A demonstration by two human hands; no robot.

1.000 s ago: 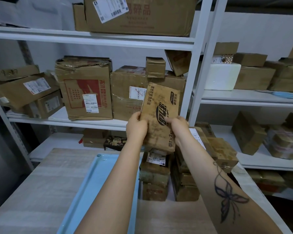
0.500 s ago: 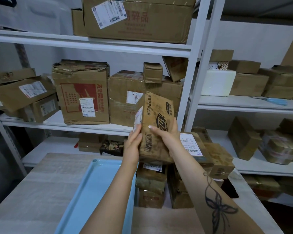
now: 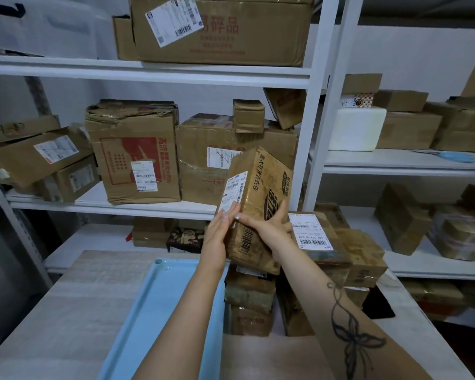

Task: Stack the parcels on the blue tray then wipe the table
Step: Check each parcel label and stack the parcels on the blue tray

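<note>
A brown cardboard parcel [image 3: 258, 198] with black printing and a white label is held up on end above the table, tilted. My left hand [image 3: 220, 234] presses its left face and my right hand [image 3: 268, 229] grips its front. Below and to the right sits a pile of several brown parcels [image 3: 324, 242] on the table. The blue tray [image 3: 148, 319] lies on the table to the left of the pile, with nothing visible on it; my left forearm crosses over it.
The wooden table [image 3: 66, 311] stands against white metal shelving [image 3: 159, 74] loaded with cardboard boxes. A shelf post [image 3: 317, 149] rises just behind the held parcel. Blue scissors [image 3: 455, 156] lie on the right shelf.
The held parcel has turned so its labelled side face and barcode now show. My left hand shifted to that side and my right hand moved across the front.
</note>
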